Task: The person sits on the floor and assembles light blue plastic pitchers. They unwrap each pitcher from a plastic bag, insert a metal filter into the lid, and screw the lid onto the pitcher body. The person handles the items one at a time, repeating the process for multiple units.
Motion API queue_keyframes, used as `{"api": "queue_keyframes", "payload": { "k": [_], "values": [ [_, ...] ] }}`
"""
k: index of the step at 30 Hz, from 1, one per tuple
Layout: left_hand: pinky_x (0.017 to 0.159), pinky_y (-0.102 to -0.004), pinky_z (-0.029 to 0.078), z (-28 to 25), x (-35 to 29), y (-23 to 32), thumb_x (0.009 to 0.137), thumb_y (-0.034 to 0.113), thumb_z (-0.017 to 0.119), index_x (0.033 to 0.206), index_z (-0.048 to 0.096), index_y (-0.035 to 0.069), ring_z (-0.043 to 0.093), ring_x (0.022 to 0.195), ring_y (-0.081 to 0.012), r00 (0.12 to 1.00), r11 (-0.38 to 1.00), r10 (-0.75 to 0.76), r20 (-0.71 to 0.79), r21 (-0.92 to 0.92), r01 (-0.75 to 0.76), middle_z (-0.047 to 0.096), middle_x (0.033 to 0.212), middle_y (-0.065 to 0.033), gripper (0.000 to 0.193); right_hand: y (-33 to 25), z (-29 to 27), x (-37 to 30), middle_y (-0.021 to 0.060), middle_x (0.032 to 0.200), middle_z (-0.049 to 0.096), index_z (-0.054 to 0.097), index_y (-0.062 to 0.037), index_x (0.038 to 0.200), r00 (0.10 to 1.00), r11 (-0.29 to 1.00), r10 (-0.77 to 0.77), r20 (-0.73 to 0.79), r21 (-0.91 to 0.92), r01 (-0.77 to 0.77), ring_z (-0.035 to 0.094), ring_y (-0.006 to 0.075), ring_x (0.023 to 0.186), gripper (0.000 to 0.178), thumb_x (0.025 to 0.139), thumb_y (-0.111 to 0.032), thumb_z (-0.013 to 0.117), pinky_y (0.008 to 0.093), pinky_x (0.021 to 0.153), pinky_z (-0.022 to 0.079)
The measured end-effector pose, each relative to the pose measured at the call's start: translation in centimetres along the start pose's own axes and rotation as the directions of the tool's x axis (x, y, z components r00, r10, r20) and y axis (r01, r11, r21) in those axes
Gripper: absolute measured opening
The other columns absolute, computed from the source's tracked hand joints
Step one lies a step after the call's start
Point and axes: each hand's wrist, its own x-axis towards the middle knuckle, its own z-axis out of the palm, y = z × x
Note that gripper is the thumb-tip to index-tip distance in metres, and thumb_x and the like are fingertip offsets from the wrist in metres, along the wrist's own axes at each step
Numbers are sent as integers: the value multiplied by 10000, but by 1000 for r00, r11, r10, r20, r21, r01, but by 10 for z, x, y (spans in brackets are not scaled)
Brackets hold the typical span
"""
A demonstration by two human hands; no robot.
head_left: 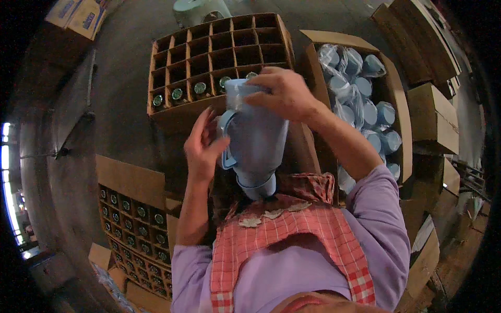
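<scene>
A translucent blue plastic jug (pixel 257 136) with a side handle (pixel 225 140) is in front of my chest, slightly blurred. Its near end narrows to a round blue piece (pixel 255 185). My right hand (pixel 284 93) grips the jug's far end, beside a pale blue rim, fingers bent over it. Beside the handle, my left hand (pixel 202 146) is open, fingers apart and thumb toward the handle; whether it touches is unclear. Just beyond the jug stands a divided carton (pixel 216 57), its near row holding several green-tinged round glass tops (pixel 200 87).
To the right, an open carton (pixel 399 109) holds several blue cups or caps (pixel 369 112) in clear plastic. At lower left, another divided carton (pixel 130 172) is filled with glass pieces. Flattened cardboard (pixel 417 41) leans at far right; a pale green stool-like object (pixel 201 10) stands beyond.
</scene>
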Motion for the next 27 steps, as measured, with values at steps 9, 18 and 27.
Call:
{"api": "queue_keyframes", "payload": {
  "k": [9, 18, 27],
  "values": [
    [1051, -465, 344, -5, -40, -43, 658, 594, 759, 1404, 296, -38, 384, 1293, -443, 822, 734, 570, -19, 462, -498, 299, 1442, -301, 1083, 42, -20, 4, 85, 908, 685, 671, 39, 1046, 811, 661, 524, -262, 725, -193, 625, 144, 797, 403, 854, -316, 675, 269, 722, 499],
    [967, -368, 414, -2, -4, -56, 570, 181, 817, 1319, 431, -27, 531, 1098, -262, 947, 955, 296, -129, 44, -292, 530, 1231, -138, 868, 47, -3, 11, 56, 887, 654, 675, 48, 1032, 789, 650, 569, -233, 715, -257, 599, 124, 806, 357, 853, -262, 678, 246, 726, 471],
    [995, -378, 377, -3, 26, -48, 690, 416, 755, 1359, 386, -17, 489, 1153, -244, 958, 937, 211, -195, -239, -255, 494, 1280, -147, 879, 41, -18, 30, 31, 869, 659, 685, 38, 1013, 748, 572, 553, -366, 820, -21, 592, 109, 797, 282, 857, -197, 679, 219, 710, 457]
  ]
}}
